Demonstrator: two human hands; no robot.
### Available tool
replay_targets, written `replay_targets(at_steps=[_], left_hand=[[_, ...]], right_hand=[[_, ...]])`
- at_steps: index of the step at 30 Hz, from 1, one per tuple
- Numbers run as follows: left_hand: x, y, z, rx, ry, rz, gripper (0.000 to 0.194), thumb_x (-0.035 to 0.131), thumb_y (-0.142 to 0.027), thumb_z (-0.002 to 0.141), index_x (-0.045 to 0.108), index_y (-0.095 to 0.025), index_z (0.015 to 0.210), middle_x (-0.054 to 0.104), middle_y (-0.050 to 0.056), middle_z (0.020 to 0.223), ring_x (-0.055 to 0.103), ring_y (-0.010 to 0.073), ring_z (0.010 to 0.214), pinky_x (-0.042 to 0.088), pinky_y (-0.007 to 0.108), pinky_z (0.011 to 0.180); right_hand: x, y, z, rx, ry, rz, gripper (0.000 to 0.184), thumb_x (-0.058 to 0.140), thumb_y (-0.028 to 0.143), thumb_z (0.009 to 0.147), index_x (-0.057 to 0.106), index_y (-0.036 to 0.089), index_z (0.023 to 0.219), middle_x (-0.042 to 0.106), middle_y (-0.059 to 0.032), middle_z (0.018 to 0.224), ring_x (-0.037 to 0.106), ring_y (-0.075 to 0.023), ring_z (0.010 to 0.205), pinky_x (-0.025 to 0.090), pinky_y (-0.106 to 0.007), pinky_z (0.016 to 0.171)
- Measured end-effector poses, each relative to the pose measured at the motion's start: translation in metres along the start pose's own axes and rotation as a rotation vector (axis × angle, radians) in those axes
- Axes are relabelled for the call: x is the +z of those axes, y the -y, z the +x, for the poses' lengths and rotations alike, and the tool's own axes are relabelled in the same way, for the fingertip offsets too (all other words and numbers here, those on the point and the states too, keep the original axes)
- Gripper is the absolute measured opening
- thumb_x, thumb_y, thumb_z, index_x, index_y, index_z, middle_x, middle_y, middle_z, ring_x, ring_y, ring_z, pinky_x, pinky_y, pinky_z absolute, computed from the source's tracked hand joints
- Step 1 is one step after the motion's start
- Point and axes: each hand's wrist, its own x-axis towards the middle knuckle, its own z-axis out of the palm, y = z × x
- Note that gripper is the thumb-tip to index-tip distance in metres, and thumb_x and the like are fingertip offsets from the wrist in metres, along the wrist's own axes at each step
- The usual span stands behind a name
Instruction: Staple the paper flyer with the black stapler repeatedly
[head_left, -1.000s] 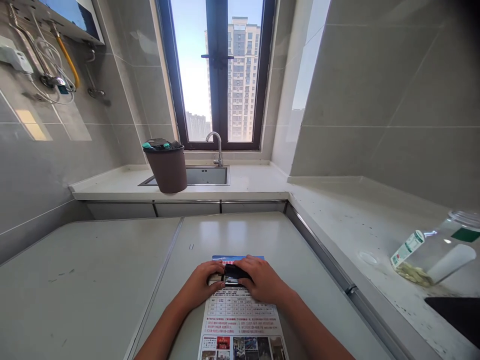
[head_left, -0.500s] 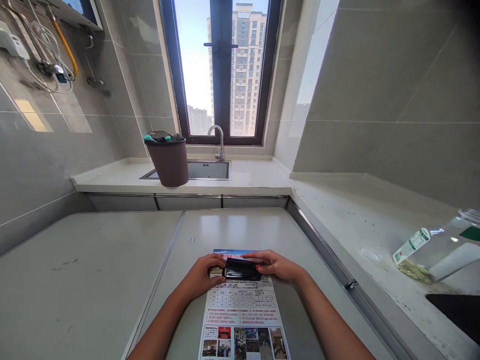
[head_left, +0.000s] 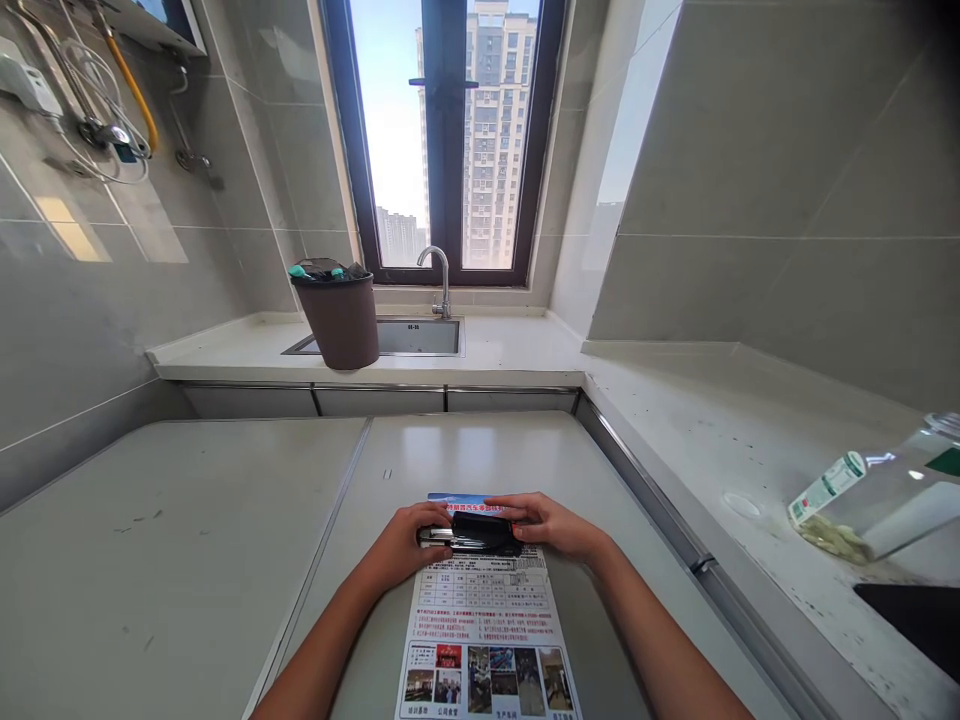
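A black stapler lies sideways across the upper part of a printed sheet. At its left end a silver metal part sticks out, with the fingers of my left hand closed around it. My right hand grips the other end, beside a small red spot on the stapler. The sheet has lines of text and a block of photos, and lies flat on the white tabletop. Two tiny staple-like bits rest on the table to the upper left.
Ahead, a brown bin stands on the counter, in front of part of the sink and left of the faucet. On the right counter are a large clear jar and a black flat thing. A metal-edged gap borders the table.
The silver part now shows clearly at the stapler's left end, between my left fingers. Both hands keep their places on the stapler. The whole view has shifted slightly.
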Motion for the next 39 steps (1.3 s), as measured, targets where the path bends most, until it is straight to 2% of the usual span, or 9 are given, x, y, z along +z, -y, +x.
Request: replay_targets(at_steps=[5, 9, 12, 16, 19, 23, 30, 35, 39], left_hand=[[0.0, 0.0, 0.0, -0.003, 0.001, -0.025, 0.025, 0.085, -0.02, 0.072, 0.078, -0.022, 0.096, 0.076, 0.008, 0.111, 0.064, 0.0309, 0.119, 0.046, 0.043, 0.105], [-0.006, -0.003, -0.002, 0.01, -0.013, -0.146, 0.033, 0.089, -0.032, 0.07, 0.078, -0.022, 0.099, 0.073, 0.011, 0.116, 0.061, 0.0338, 0.124, 0.043, 0.046, 0.109], [-0.009, -0.006, -0.003, 0.019, -0.112, -0.414, 0.06, 0.089, -0.053, 0.066, 0.072, -0.023, 0.115, 0.061, 0.015, 0.139, 0.051, 0.0376, 0.134, 0.038, 0.048, 0.115], [-0.007, -0.008, 0.001, -0.119, -0.303, -0.95, 0.052, 0.058, -0.063, 0.093, 0.066, -0.021, 0.123, 0.049, 0.015, 0.152, 0.05, 0.0343, 0.137, 0.036, 0.05, 0.117], [-0.004, -0.005, 0.003, -0.293, -0.209, -1.215, 0.049, 0.055, -0.056, 0.098, 0.066, -0.014, 0.121, 0.06, 0.02, 0.139, 0.061, 0.0315, 0.125, 0.038, 0.049, 0.117], [-0.005, 0.0, 0.0, -0.4, -0.058, -1.313, 0.041, 0.058, -0.041, 0.101, 0.067, -0.006, 0.12, 0.069, 0.022, 0.125, 0.069, 0.0281, 0.114, 0.044, 0.043, 0.113], [-0.01, -0.003, -0.003, -0.369, -0.039, -1.33, 0.029, 0.063, -0.017, 0.096, 0.068, -0.003, 0.122, 0.068, 0.022, 0.126, 0.065, 0.0258, 0.121, 0.049, 0.03, 0.108], [-0.013, 0.005, 0.003, -0.417, -0.377, -1.353, 0.026, 0.058, 0.0, 0.089, 0.072, -0.007, 0.111, 0.072, 0.013, 0.101, 0.071, 0.0144, 0.089, 0.059, 0.022, 0.081], [-0.016, 0.009, 0.006, -0.444, -0.574, -1.351, 0.037, 0.052, 0.009, 0.083, 0.07, -0.008, 0.11, 0.072, 0.014, 0.111, 0.07, 0.016, 0.103, 0.058, 0.026, 0.095]], right_hand=[[0.02, -0.002, 0.012, -0.211, -0.179, -0.528, 0.062, 0.086, 0.041, 0.072, 0.067, 0.026, 0.13, 0.067, -0.0082, 0.129, 0.055, -0.0302, 0.117, 0.044, -0.047, 0.104], [0.033, -0.009, 0.02, -0.325, -0.24, -0.621, 0.039, 0.078, 0.02, 0.077, 0.074, 0.027, 0.114, 0.073, -0.0055, 0.118, 0.06, -0.027, 0.108, 0.05, -0.044, 0.096], [0.035, -0.008, 0.02, -0.377, -0.321, -0.579, 0.04, 0.072, 0.014, 0.08, 0.074, 0.029, 0.117, 0.074, -0.0041, 0.117, 0.066, -0.0242, 0.104, 0.053, -0.041, 0.093], [0.036, -0.003, 0.019, -0.531, -0.507, -0.684, 0.042, 0.065, 0.011, 0.084, 0.071, 0.029, 0.122, 0.071, -0.0054, 0.126, 0.066, -0.0244, 0.11, 0.055, -0.044, 0.095], [0.041, 0.0, 0.019, -0.676, -0.529, -0.98, 0.05, 0.051, 0.003, 0.09, 0.066, 0.028, 0.13, 0.066, -0.0056, 0.135, 0.061, -0.0239, 0.12, 0.054, -0.045, 0.097], [0.049, 0.003, 0.019, -0.763, -0.493, -1.314, 0.048, 0.046, 0.002, 0.097, 0.063, 0.028, 0.134, 0.064, -0.0052, 0.139, 0.059, -0.0236, 0.125, 0.053, -0.043, 0.096], [0.048, 0.0, 0.017, -0.624, -0.464, -1.307, 0.048, 0.045, 0.007, 0.099, 0.062, 0.032, 0.136, 0.06, -0.0035, 0.144, 0.054, -0.0259, 0.131, 0.048, -0.048, 0.101], [0.039, -0.001, 0.013, -0.426, -0.748, -0.964, 0.041, 0.064, 0.018, 0.089, 0.067, 0.027, 0.129, 0.072, -0.0094, 0.115, 0.058, -0.0309, 0.108, 0.05, -0.051, 0.092], [0.031, 0.0, 0.009, -0.287, -0.598, -0.752, 0.035, 0.074, 0.024, 0.083, 0.073, 0.024, 0.118, 0.068, -0.007, 0.095, 0.061, -0.0244, 0.088, 0.051, -0.039, 0.079]])
